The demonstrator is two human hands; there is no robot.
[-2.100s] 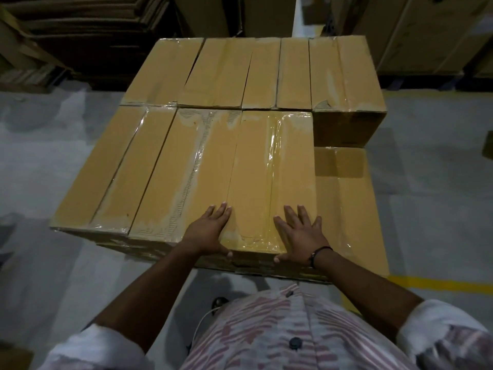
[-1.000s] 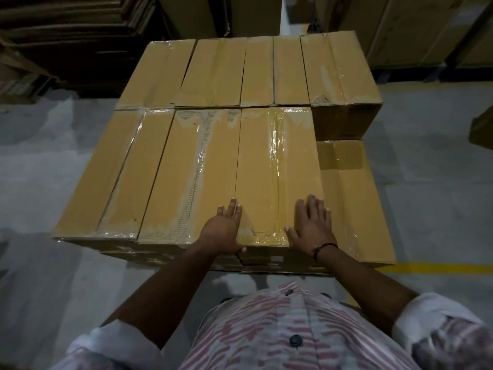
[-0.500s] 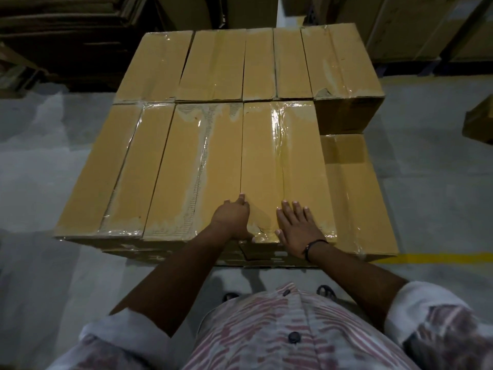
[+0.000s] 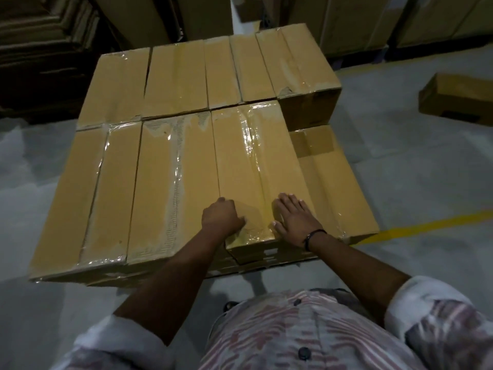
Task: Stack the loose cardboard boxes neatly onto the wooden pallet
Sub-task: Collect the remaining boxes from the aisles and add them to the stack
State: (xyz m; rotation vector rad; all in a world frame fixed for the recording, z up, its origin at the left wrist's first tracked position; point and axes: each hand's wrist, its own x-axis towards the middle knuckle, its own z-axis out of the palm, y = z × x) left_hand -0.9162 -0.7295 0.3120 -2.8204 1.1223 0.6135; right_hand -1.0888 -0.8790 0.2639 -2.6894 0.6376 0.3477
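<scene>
Your right hand lies flat, with straight fingers, on the top of the long box, close to its right edge. Your left hand rests on the near left corner of the same box with the fingers curled in, and it seems to hold nothing. This box sits in the top layer of the stack, in the near row, tight against its left neighbour. The wooden pallet is hidden under the boxes. I judge the box stiff but easy to dent, and the glossy tape on top looks slippery, so flat palms may slide. It is better to push on the near end face, or to take it under the two long bottom edges. Its weight I cannot judge, so use both hands. On the right a lower box lies one layer down, which leaves a step there. One loose box waits on the floor, well apart to the right, and only the stack's corner stands between.
</scene>
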